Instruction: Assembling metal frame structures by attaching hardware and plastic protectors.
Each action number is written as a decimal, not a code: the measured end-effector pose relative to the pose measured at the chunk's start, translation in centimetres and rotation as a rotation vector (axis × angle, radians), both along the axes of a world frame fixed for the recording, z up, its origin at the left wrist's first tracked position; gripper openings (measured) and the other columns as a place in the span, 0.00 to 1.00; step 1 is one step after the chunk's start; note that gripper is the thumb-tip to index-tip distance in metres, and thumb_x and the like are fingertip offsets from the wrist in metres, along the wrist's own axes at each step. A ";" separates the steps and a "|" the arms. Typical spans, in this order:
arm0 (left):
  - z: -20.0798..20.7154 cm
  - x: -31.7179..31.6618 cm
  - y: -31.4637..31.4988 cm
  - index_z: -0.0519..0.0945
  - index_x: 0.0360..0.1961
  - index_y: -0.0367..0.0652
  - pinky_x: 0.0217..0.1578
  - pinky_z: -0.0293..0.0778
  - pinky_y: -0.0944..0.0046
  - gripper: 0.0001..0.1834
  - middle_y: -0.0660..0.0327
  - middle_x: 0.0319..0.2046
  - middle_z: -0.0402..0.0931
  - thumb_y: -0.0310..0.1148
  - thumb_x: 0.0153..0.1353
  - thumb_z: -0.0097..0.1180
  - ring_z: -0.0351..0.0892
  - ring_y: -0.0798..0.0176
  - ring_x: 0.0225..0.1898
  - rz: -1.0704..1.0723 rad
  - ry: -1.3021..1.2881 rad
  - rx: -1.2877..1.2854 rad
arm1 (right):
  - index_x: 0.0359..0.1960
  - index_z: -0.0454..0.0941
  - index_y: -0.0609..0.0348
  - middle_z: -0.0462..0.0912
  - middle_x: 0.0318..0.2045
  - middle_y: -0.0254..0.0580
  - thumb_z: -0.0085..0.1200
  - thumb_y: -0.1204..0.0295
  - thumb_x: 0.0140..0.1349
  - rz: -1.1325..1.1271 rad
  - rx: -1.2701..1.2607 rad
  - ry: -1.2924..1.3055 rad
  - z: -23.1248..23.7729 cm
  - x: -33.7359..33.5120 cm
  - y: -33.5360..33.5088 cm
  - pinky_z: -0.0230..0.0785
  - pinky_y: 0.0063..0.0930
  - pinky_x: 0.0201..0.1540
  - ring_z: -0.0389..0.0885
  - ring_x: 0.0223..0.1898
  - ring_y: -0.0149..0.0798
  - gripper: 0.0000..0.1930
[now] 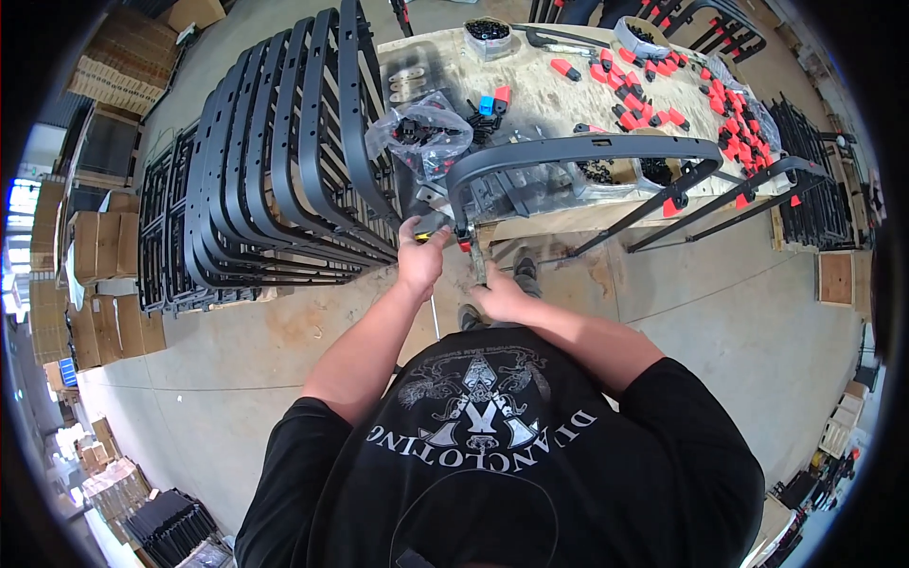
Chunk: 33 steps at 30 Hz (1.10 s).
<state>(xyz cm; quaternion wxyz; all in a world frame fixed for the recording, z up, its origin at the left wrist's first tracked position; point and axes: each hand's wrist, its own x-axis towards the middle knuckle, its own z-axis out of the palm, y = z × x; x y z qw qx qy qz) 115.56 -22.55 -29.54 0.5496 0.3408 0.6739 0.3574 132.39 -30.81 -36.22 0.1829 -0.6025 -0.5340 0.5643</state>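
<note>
A black tubular frame [587, 149] lies across the near edge of the workbench, its bent left end coming down between my hands. My left hand [421, 257] is closed around a dark tool with a yellow mark [431, 228], just left of that end; its exact kind is unclear. My right hand [498, 295] is closed at the lower end of a narrow grey metal piece [479, 266], which stands below the frame's end. A small red part [465, 246] sits at the frame's tip, between both hands.
Several black frames [312, 161] stand in a row at left. On the workbench [549, 95] are a plastic bag of parts [421, 137], red pieces [630, 104], a blue piece [487, 105] and a tub of black parts [489, 38]. Another frame [757, 189] leans at right.
</note>
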 end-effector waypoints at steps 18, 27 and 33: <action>-10.0 0.2 -4.4 0.79 0.35 0.37 0.36 0.78 0.58 0.14 0.51 0.27 0.82 0.37 0.55 0.65 0.84 0.56 0.31 -0.132 0.559 0.224 | 0.54 0.67 0.76 0.80 0.47 0.73 0.52 0.68 0.65 0.059 -0.001 -0.270 1.7 -1.4 1.8 0.71 0.51 0.57 0.80 0.52 0.66 0.23; -3.9 0.4 -2.5 0.81 0.27 0.44 0.26 0.68 0.63 0.10 0.68 0.25 0.76 0.35 0.59 0.68 0.72 0.70 0.25 -0.036 -0.072 -0.002 | 0.42 0.78 0.67 0.84 0.30 0.43 0.61 0.66 0.60 -0.315 -0.214 0.214 3.3 0.0 5.1 0.74 0.32 0.34 0.83 0.30 0.35 0.16; -2.1 0.4 -2.0 0.78 0.24 0.50 0.38 0.76 0.53 0.12 0.71 0.22 0.66 0.37 0.60 0.69 0.66 0.71 0.26 0.004 -0.248 -0.320 | 0.38 0.75 0.62 0.79 0.27 0.39 0.54 0.71 0.67 -0.672 -0.235 0.505 2.0 3.6 3.1 0.73 0.34 0.31 0.80 0.27 0.38 0.06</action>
